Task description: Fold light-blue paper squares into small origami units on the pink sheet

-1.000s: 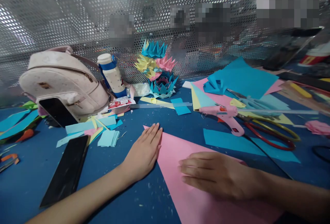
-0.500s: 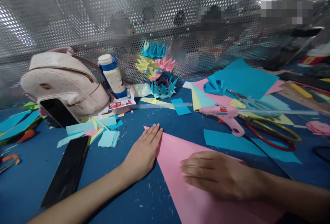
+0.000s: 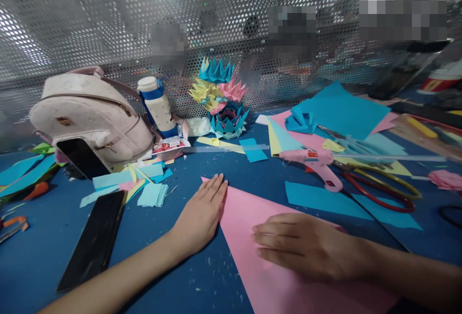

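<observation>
A sheet of pink paper (image 3: 252, 227) lies folded on the blue tabletop in front of me, one corner pointing away to the left. Across its far left corner rests my left hand (image 3: 202, 210), open and flat, fingers stretched forward. My right hand (image 3: 306, 244) lies open over the middle of the sheet, its fingers extended toward the left. Part of the paper is hidden under both hands. Just beyond the sheet, to the right, are a blue paper strip (image 3: 346, 203) and a pink glue gun (image 3: 313, 159).
Red and yellow-handled scissors (image 3: 382, 189) and a stack of coloured paper (image 3: 342, 107) lie right. Folded paper flowers (image 3: 224, 92) stand at the back near a bottle (image 3: 158, 107) and backpack (image 3: 90, 111). Left are a dark phone (image 3: 92, 242) and paper scraps (image 3: 153, 194).
</observation>
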The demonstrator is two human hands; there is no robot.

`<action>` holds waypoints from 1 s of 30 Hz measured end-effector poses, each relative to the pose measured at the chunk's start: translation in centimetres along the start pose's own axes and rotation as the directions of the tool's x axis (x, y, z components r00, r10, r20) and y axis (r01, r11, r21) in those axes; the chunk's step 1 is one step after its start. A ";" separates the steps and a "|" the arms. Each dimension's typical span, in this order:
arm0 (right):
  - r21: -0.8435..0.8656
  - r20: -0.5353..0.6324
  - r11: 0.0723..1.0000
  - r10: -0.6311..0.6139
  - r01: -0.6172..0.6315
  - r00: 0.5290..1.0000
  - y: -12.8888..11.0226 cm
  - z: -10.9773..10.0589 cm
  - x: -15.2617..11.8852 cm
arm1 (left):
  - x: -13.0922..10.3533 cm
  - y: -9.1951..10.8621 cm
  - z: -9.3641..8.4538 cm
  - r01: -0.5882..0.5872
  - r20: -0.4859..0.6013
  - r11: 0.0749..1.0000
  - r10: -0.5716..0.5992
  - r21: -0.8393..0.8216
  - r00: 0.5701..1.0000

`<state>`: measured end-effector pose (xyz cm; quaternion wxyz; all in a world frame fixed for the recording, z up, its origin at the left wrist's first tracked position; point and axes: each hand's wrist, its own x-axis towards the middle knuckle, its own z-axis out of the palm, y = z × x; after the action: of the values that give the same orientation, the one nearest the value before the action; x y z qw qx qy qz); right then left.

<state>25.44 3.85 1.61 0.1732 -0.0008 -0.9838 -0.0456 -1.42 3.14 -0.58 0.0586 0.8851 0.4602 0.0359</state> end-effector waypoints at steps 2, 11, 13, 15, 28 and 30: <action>0.005 -0.006 1.000 0.006 -0.006 1.000 0.0 0.1 0.0 | 0.0 0.0 0.1 -0.003 -0.025 1.000 0.003 0.000 1.000; 0.023 0.007 1.000 -0.005 0.005 1.000 0.1 0.1 0.0 | 0.1 0.0 0.3 0.009 -0.063 1.000 -0.009 0.007 0.998; 0.026 -0.008 1.000 -0.010 0.011 1.000 0.1 0.1 0.0 | 0.1 0.0 0.2 0.004 -0.053 1.000 -0.004 0.014 0.999; 0.027 -0.009 1.000 -0.013 0.013 1.000 0.1 0.2 -0.1 | 0.2 -0.1 0.0 0.000 -0.041 1.000 0.001 0.029 0.999; 0.159 0.136 0.984 0.062 -0.084 0.989 -0.2 0.6 -0.5 | 0.5 -1.4 -0.6 -0.037 -0.085 0.992 0.048 0.124 0.995; 0.170 0.124 0.982 0.059 -0.080 0.991 -0.3 0.7 -0.5 | 0.6 -1.6 -0.6 -0.046 -0.102 0.991 0.059 0.124 0.993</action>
<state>25.69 3.64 0.76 0.1155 -0.0225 -0.9919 0.0468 -2.50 4.57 -0.18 -0.0206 0.8957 0.4405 0.0562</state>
